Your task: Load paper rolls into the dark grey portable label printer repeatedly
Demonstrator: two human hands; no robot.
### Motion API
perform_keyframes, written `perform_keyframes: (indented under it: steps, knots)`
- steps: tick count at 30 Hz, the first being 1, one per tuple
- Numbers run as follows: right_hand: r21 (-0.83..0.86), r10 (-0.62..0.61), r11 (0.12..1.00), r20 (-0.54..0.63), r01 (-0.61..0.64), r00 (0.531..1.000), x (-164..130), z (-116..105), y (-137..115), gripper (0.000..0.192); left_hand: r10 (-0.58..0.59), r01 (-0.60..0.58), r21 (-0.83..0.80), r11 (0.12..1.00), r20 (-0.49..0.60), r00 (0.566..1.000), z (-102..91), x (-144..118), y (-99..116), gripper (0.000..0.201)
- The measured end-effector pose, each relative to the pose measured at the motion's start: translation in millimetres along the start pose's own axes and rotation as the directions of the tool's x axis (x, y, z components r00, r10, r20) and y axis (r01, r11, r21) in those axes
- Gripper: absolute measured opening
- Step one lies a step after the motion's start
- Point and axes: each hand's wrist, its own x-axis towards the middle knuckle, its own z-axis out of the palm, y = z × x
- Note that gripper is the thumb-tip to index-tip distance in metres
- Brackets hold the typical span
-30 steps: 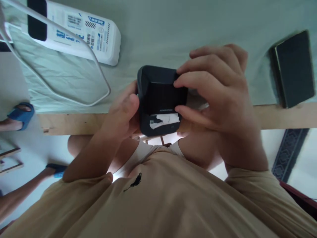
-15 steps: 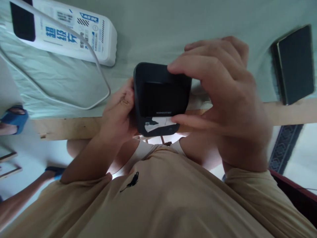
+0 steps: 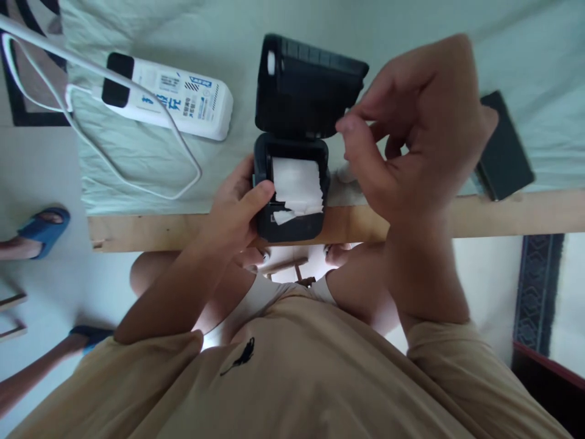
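Observation:
A small black label printer (image 3: pixel 292 228) stands at the front edge of the bed-like surface, its lid (image 3: pixel 311 91) swung up and back. Inside the body sits a roll of white paper (image 3: pixel 297 180), its torn end hanging over the front rim. My left hand (image 3: pixel 240 204) wraps the printer's left side, thumb on the rim. At the lid's lower right edge, the thumb and forefinger of my right hand (image 3: pixel 411 134) are pinched together on it; the exact contact is partly hidden. Behind that hand a small pale object on the cloth is mostly covered.
A white power bank (image 3: pixel 183 107) with a white cable (image 3: pixel 132 192) lies to the left on the green cloth (image 3: pixel 219 30). On the right is a dark phone (image 3: pixel 507 152), partly behind my right wrist. A wooden edge (image 3: pixel 146 231) runs along the front. Another person's blue-sandalled feet show at left.
The printer's lid, shut before, is now open, showing the paper roll. My right hand has moved from the printer's top to the raised lid's edge. The view has shifted.

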Motion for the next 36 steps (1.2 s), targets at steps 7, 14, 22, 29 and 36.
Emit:
perform_keyframes:
  steps: [7, 14, 22, 29, 36]
  knots:
    - [-0.336, 0.186, 0.942, 0.485, -0.014, 0.855, -6.2, -2.5, -25.1, 0.019, 0.076, -0.074, 0.082, 0.994, -0.016, 0.997, 2.0, 0.7, -0.9, 0.047]
    - [-0.3, 0.116, 0.949, 0.618, 0.097, 0.778, -5.9, 5.8, -19.7, 0.033, -0.007, 0.006, 0.034, 0.999, 0.049, 0.999, -6.9, -5.6, 2.3, 0.044]
    - [0.131, 0.21, 0.95, 0.405, -0.283, 0.89, 9.3, -43.3, -5.4, 0.029, -0.023, 0.023, 0.006, 1.0, 0.078, 0.997, -8.6, -5.7, 3.3, 0.049]
    - [0.432, 0.605, 0.649, 0.206, -0.626, 0.769, -8.8, -29.2, 117.5, 0.053, -0.132, 0.129, 0.086, 0.988, 0.039, 0.99, -6.2, -8.7, 11.1, 0.054]
    - [0.345, 0.546, 0.714, 0.271, -0.609, 0.793, -27.1, -14.7, 132.9, 0.038, -0.12, 0.112, 0.118, 0.987, 0.063, 0.991, -5.2, -7.8, 11.3, 0.052]
